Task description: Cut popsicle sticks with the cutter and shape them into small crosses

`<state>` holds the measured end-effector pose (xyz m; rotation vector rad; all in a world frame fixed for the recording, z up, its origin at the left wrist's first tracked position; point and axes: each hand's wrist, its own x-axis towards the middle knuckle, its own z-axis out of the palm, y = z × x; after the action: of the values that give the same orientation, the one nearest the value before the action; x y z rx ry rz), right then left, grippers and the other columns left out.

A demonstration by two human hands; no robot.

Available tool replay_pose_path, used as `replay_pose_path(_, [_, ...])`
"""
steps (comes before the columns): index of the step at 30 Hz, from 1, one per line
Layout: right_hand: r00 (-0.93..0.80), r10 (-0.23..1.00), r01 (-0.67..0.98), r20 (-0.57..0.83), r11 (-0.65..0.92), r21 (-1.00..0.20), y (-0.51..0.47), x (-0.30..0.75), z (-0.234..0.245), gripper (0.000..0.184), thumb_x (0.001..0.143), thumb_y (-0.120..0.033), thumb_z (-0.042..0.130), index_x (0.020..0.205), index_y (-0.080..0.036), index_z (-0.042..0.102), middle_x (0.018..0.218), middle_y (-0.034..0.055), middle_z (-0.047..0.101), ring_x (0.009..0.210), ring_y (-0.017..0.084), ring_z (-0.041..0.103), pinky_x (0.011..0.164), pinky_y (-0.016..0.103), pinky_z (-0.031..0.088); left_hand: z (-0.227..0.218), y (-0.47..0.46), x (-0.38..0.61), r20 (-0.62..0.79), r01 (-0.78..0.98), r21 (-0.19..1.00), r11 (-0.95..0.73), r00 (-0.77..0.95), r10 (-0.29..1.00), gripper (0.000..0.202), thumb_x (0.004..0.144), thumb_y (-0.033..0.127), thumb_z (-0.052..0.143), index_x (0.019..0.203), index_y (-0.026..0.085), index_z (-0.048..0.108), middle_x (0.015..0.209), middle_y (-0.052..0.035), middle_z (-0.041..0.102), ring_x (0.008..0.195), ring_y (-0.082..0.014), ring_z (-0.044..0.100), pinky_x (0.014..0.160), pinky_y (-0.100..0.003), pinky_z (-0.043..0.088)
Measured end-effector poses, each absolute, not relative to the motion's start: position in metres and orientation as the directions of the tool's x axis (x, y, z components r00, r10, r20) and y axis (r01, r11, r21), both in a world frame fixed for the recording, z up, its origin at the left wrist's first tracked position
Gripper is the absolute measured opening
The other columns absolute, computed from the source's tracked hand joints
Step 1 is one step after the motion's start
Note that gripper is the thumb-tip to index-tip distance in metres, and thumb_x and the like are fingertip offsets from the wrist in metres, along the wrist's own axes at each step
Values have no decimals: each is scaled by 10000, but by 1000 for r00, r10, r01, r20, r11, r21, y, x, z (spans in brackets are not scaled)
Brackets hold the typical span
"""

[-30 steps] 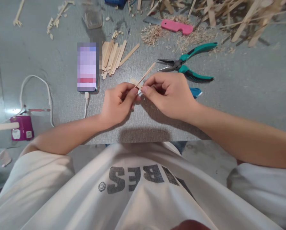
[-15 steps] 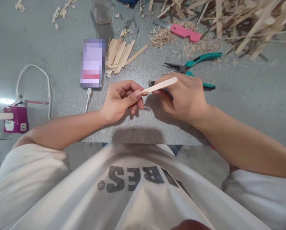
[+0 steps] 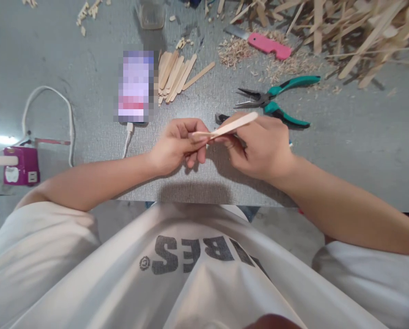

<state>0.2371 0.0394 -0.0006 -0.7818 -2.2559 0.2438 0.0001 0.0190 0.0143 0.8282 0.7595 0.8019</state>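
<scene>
A pale wooden craft stick slants between my two hands, above the table near its front edge. It changes angle by the fingertips, as if bent or cracked there. My left hand pinches the stick's left part between thumb and fingers. My right hand is closed, its fingertips touching the stick near the bend. A dark-jawed tool juts out past the right fingers. A bit of blue shows at the far side of that hand, probably the tool's handle. Most of the tool is hidden by the hand.
Behind the right hand lie green-handled long-nose pliers. A pink folding knife rests on wood shavings, near a large heap of sticks. Stacked craft sticks lie beside a cabled phone. A clear container stands behind.
My right fingertips have come onto the stick close to the left ones, and the stick now shows a bend there. The dark-jawed tool has shifted back from the stick.
</scene>
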Motion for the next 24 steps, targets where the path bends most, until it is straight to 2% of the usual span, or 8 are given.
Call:
replay_pose_path(4, [-550, 684, 450, 480, 726, -519, 51, 242, 2, 250, 1258, -371, 628, 1125, -265, 811, 977, 73, 876, 881, 261, 819, 806, 415, 603, 8, 25, -3, -215, -364, 844, 394, 443, 870, 627, 856, 688, 1129, 832, 191, 748, 553, 34, 698, 374, -73, 525, 390, -207, 344])
replay_pose_path(7, [-562, 722, 453, 403, 677, -580, 58, 247, 2, 235, 1219, -365, 640, 1063, -275, 791, 903, 48, 842, 806, 250, 786, 773, 412, 591, 4, 28, -6, -206, -380, 836, 396, 451, 868, 547, 935, 636, 1084, 873, 180, 788, 554, 34, 694, 381, -64, 517, 415, -200, 347])
replay_pose_path(10, [-545, 760, 477, 353, 628, -615, 57, 247, 2, 206, 1185, -361, 659, 1048, -282, 792, 890, 44, 832, 789, 252, 772, 777, 418, 592, 3, 28, -8, -221, -373, 827, 422, 475, 852, 536, 940, 615, 1085, 872, 173, 789, 560, 25, 707, 384, -63, 517, 422, -198, 358])
replay_pose_path(13, [-525, 776, 481, 349, 609, -631, 51, 242, 4, 210, 1178, -339, 677, 1030, -269, 808, 888, 50, 835, 796, 247, 770, 786, 413, 587, 7, 24, -7, -246, -351, 827, 439, 476, 844, 555, 917, 610, 1100, 859, 176, 759, 547, 30, 694, 380, -61, 511, 415, -190, 357])
replay_pose_path(17, [-529, 745, 405, 407, 643, -650, 41, 234, 7, 265, 1203, -327, 671, 1024, -235, 843, 929, 66, 870, 829, 233, 808, 800, 382, 616, 12, 18, -3, -255, -307, 839, 449, 507, 824, 614, 899, 662, 1102, 858, 200, 700, 550, 40, 697, 368, -71, 513, 388, -193, 364])
replay_pose_path(21, [-414, 818, 484, 398, 569, -665, 35, 233, 3, 306, 1235, -490, 703, 1076, -264, 835, 916, 54, 872, 770, 231, 802, 756, 387, 635, 12, 13, 1, -200, -270, 900, 341, 438, 876, 702, 894, 791, 1075, 886, 223, 662, 638, 20, 777, 407, -101, 609, 386, -219, 424])
replay_pose_path(24, [-332, 833, 572, 443, 551, -607, 32, 235, -3, 401, 1192, -674, 751, 1236, -284, 834, 972, 54, 891, 730, 228, 774, 708, 402, 636, 6, 10, 2, -64, -193, 973, 123, 284, 957, 661, 1006, 827, 963, 968, 222, 698, 729, 1, 840, 496, -121, 725, 464, -230, 532])
